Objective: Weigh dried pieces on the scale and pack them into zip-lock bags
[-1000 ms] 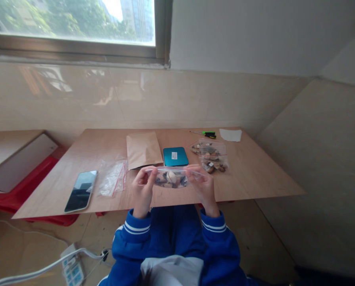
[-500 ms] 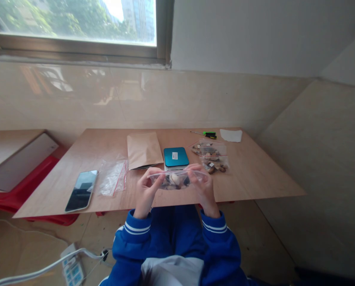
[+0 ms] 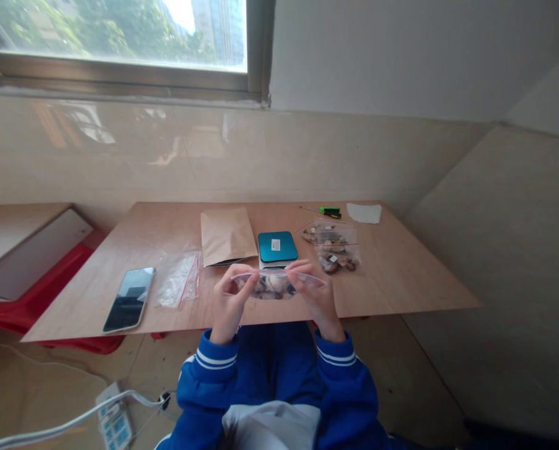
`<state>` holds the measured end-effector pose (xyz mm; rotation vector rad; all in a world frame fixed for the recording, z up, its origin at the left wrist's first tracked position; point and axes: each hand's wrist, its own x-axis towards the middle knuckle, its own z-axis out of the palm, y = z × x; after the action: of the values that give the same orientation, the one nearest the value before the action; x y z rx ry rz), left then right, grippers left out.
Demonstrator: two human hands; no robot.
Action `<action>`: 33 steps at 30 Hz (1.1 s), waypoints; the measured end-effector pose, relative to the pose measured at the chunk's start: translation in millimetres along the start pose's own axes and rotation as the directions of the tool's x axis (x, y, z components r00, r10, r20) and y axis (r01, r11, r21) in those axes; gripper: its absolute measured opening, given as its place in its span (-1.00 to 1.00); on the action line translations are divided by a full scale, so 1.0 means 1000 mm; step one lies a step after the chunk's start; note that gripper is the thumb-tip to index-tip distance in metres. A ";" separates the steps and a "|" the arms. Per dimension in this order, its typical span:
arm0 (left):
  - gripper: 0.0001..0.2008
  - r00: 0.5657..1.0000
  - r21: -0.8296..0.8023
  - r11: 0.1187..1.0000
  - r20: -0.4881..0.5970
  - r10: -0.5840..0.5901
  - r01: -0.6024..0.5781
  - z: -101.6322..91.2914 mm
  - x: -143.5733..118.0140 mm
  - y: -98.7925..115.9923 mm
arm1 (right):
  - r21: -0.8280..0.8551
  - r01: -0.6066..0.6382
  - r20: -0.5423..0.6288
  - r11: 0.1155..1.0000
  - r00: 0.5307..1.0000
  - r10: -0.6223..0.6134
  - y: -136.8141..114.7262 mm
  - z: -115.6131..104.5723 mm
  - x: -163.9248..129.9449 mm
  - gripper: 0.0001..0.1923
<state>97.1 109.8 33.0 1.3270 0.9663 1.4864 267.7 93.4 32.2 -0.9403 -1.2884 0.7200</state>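
A clear zip bag (image 3: 271, 289) with brown, white and dark pieces inside, perhaps dried mushrooms, is held up at the table's near edge. My left hand (image 3: 231, 299) pinches the left end of its top edge between thumb and fingers. On the right part of the same edge, my right hand (image 3: 316, 292) is closed, thumb and fingertips nearer the middle. Just beyond the bag lies a small scale with a teal top (image 3: 277, 247) and a white label. Filled zip bags of similar brown pieces (image 3: 338, 244) lie overlapping to the right of it.
A brown paper envelope (image 3: 227, 236) lies left of the scale. Flat clear bags (image 3: 179, 279) and a phone (image 3: 128, 300) are farther left. A green-and-black screwdriver (image 3: 330, 211) and white paper (image 3: 364, 213) lie at the back. A power strip (image 3: 114, 417) is on the floor.
My right thumb and fingers have slid left along the bag's top edge toward the middle. My left hand stays nearly still at its end.
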 end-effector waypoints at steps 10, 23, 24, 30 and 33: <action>-0.85 0.995 0.004 1.000 0.100 0.029 -0.029 -0.002 0.001 0.000 | 0.029 -0.093 -0.021 0.995 0.995 0.094 0.003 -0.004 0.000 -0.90; -0.84 0.984 0.011 1.000 0.179 -0.014 0.012 -0.001 0.001 0.007 | 0.067 -0.166 0.115 0.984 0.981 0.158 -0.001 0.004 0.000 -0.89; -0.84 0.984 0.019 1.000 0.176 -0.004 0.000 -0.002 0.002 0.008 | 0.065 -0.152 0.103 0.986 0.984 0.145 -0.001 0.005 0.000 -0.91; -0.88 0.985 0.134 0.984 0.140 0.098 -0.117 -0.003 0.002 0.008 | 0.036 -0.050 0.027 0.998 0.998 0.049 -0.002 0.010 0.000 -0.98; -0.88 0.989 0.168 0.977 0.096 0.115 -0.130 -0.001 0.000 0.007 | 0.017 -0.041 -0.027 0.999 0.999 0.041 -0.002 0.014 0.000 -0.97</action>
<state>95.3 108.3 39.3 1.5883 0.9919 1.4495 254.2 94.6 34.3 -0.9625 -1.2400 0.7463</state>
